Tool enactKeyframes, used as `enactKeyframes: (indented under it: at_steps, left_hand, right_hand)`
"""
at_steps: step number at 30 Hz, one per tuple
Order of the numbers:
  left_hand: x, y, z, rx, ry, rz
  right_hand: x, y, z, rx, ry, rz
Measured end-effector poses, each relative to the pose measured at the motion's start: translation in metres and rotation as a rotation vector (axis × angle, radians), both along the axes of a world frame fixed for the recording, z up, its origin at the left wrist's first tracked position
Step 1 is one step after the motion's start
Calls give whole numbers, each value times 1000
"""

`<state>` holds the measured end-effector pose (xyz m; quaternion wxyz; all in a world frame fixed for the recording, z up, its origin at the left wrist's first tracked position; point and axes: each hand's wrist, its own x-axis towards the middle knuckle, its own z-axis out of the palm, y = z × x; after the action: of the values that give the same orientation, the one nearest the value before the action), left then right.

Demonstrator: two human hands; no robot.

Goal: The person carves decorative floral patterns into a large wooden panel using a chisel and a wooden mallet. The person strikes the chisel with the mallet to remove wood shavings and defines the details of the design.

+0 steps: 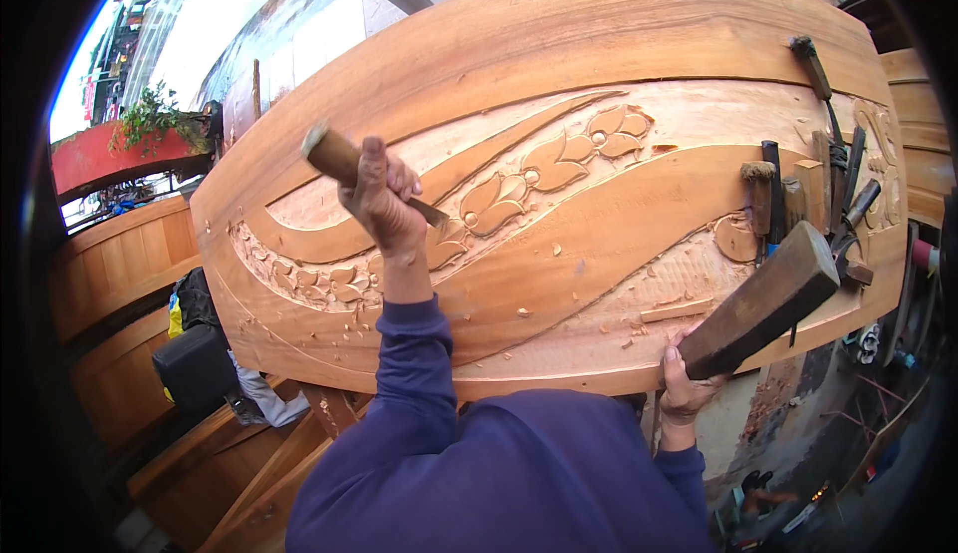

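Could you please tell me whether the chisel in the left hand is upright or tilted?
Tilted: the chisel slants through the left hand, handle end upper left, blade lower right by the carved flowers.

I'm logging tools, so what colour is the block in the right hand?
The block is brown, darker on one side; head view.

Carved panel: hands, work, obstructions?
Left hand grips chisel near carved flowers. Right hand holds wooden mallet. Panel partly carved. Shavings scattered; tools crowd right end.

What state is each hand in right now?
Left hand: closed around a wooden-handled chisel.
Right hand: closed on a tapered wooden mallet.
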<state>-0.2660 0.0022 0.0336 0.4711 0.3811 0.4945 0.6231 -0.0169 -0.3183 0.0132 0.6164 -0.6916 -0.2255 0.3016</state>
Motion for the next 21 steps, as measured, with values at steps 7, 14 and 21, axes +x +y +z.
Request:
enactKeyframes:
  at_steps: [7, 14, 21]
  left_hand:
    - [12, -11, 19, 118, -79, -169]
    - [26, -33, 40, 241, 2, -428]
    - [35, -28, 26, 303, -159, -592]
  right_hand:
    - [-2, 2, 0, 31, 33, -29]
    - [-4, 1, -3, 73, 21, -24]
    - [-9, 1, -2, 98, -44, -42]
